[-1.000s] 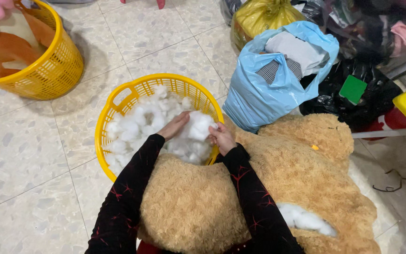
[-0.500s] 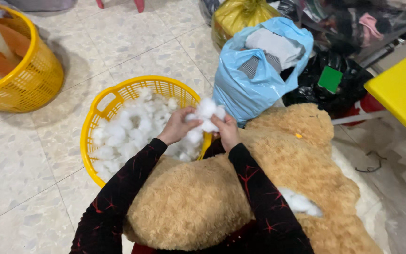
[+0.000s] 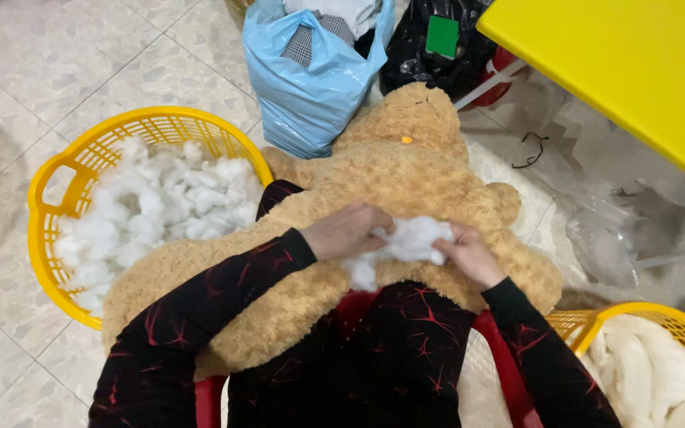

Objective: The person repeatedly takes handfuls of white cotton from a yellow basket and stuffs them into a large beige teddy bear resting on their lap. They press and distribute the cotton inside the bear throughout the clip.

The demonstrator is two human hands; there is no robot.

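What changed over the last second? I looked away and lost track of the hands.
Both hands, left hand and right hand, carried a clump of white stuffing from the yellow basket back onto the plush bear. The basket and blue bag stayed put.

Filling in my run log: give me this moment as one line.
left hand: on white stuffing | right hand: on same clump | stuffing: over tan plush bear | yellow basket: stuffing inside

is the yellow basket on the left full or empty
Partly full: white stuffing covers the bottom of the yellow basket, well below its rim.
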